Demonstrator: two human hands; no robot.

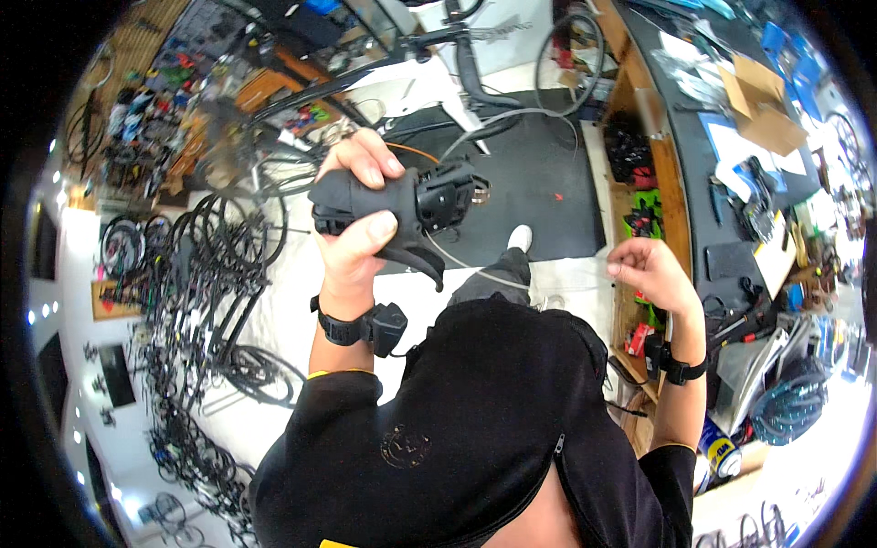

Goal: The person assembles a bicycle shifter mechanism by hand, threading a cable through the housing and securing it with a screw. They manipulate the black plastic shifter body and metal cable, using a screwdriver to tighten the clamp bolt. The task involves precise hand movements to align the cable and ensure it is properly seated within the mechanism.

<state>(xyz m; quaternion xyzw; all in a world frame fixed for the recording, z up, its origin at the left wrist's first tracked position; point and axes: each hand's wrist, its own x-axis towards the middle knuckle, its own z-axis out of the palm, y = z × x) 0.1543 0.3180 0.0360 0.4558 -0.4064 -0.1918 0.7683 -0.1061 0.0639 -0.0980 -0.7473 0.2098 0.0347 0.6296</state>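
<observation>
My left hand (pixel 351 256) is wrapped round a black bicycle brake-shift lever (pixel 393 203), thumb on the near side and fingers over the far side. Its curved blade (pixel 416 259) points down to the right, and the clamp end faces right. From the lever a thin pale cable (pixel 498 275) bows across toward my right hand (pixel 653 272). There the thumb and forefinger are pinched together on the thin cable, close to the bench's edge. Beyond the lever, a grey housing (pixel 498 119) loops toward the bicycle.
A black and white bicycle frame (pixel 411 87) stands ahead, over a dark floor mat (pixel 548 196). To the right runs a long workbench (pixel 681 119) with an open cardboard box (pixel 763 102), a helmet (pixel 790 408) and a spray can (pixel 722 454). Many bicycles (pixel 206 301) line the left.
</observation>
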